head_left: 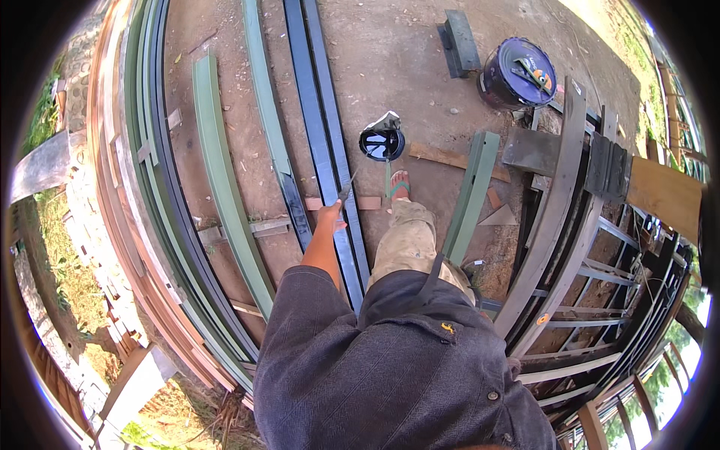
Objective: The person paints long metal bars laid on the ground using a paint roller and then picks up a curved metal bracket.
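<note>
My left hand [331, 217] is closed around a dark, narrow-tipped paintbrush [346, 189]. It is over a pair of long steel beams [324, 150] with a glossy dark blue-black coat; whether the bristles touch the metal I cannot tell. Ahead of my sandalled foot [400, 184], a small open pail [382, 142] holds dark, shiny liquid, with a crumpled pale piece at its far rim. To the left lies another beam [264, 97], green at its far part and dark nearer me. My right hand is out of view.
Green beams [225, 165] lie further left, beside a long stack of metal and timber lengths [135, 225]. A large purple-lidded bucket [517, 73] and a short dark channel piece [459, 45] stand ahead right. A green beam [471, 195] and racked steel [551, 225] flank my right.
</note>
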Demonstrator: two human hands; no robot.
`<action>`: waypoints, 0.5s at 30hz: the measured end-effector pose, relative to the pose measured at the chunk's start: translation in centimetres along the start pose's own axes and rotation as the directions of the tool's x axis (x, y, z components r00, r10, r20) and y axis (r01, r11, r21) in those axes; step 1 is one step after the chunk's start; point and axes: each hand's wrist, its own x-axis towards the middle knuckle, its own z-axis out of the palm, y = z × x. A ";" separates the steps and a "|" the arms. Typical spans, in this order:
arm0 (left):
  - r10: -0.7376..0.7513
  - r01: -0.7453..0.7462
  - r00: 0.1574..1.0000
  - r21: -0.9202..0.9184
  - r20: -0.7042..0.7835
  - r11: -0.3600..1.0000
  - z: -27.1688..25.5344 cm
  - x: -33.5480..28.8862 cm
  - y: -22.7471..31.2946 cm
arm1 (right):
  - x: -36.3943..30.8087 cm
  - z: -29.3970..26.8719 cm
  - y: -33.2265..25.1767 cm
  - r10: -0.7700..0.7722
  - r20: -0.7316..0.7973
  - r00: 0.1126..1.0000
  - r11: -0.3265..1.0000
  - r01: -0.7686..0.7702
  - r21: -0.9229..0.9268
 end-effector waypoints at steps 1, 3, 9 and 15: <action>-0.041 0.052 0.993 -0.090 0.113 0.995 1.3 0.3 -1.2 | 0.5 -1.1 -1.9 0.001 -0.050 0.999 0.992 -0.007 -0.128; -0.010 0.059 0.968 -0.189 0.249 0.980 5.4 -1.3 -1.4 | 2.0 -4.3 -5.0 -0.038 -0.090 0.995 0.902 -0.005 -0.431; 0.100 -0.075 0.981 -0.145 0.168 0.986 9.5 -7.0 2.0 | 5.8 -7.9 -13.7 -0.046 -0.072 0.996 0.804 -0.006 -0.595; 0.043 -0.015 0.982 -0.154 0.181 0.988 12.1 -7.0 1.8 | 8.3 -7.9 -21.3 -0.111 -0.099 0.989 0.741 0.016 -0.672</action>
